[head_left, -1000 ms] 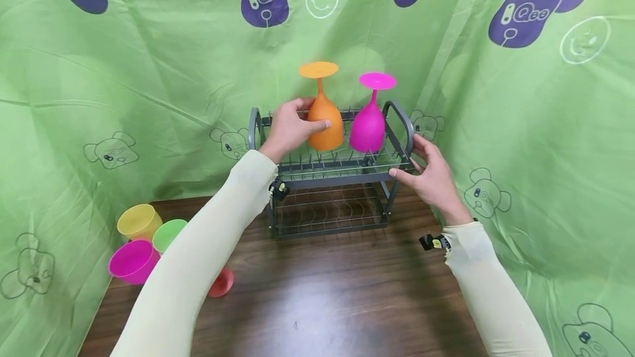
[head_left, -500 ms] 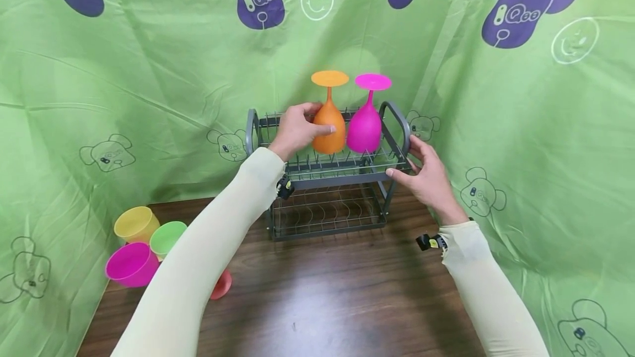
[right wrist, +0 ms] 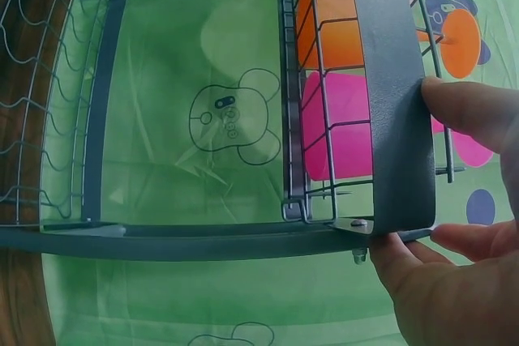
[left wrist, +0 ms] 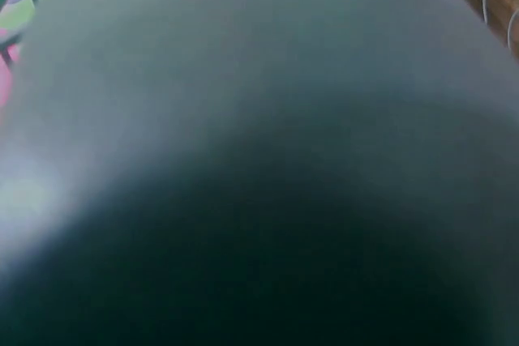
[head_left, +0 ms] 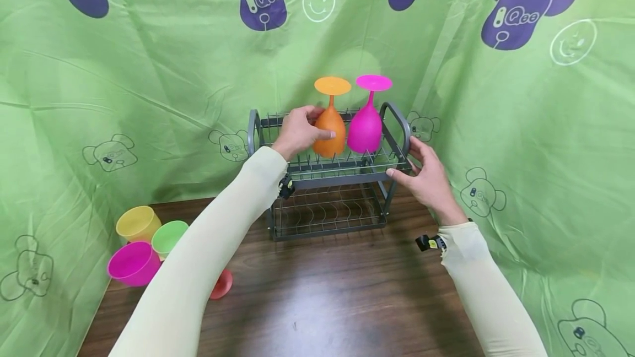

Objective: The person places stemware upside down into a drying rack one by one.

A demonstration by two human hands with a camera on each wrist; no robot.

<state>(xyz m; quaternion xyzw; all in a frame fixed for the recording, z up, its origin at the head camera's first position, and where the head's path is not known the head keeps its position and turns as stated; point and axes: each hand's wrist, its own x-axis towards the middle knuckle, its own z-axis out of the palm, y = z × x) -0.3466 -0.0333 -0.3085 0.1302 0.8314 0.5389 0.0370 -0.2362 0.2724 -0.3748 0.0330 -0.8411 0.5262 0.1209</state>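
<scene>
My left hand [head_left: 301,130] grips the bowl of an upside-down orange wine goblet [head_left: 331,119], thumb in front and fingers behind. Its rim is down among the wires of the grey two-tier dish rack [head_left: 342,180], on the top tier. Just right of it a magenta goblet [head_left: 365,128] stands inverted, with a narrow gap between the bowls. My right hand [head_left: 430,183] holds the rack's right front corner; in the right wrist view the thumb and fingers [right wrist: 474,115] pinch the flat grey bar [right wrist: 399,119]. A blurred dark surface fills most of the left wrist view.
Left on the wooden table [head_left: 317,302] stand a yellow cup [head_left: 139,225], a green cup [head_left: 168,236] and a magenta cup [head_left: 134,263]. A red round piece [head_left: 222,284] is partly hidden by my left sleeve. Green printed cloth [head_left: 163,70] hangs behind and at both sides.
My left hand has moved the orange goblet right, closer to the magenta one, and lowered it slightly. The right hand stays on the rack's corner.
</scene>
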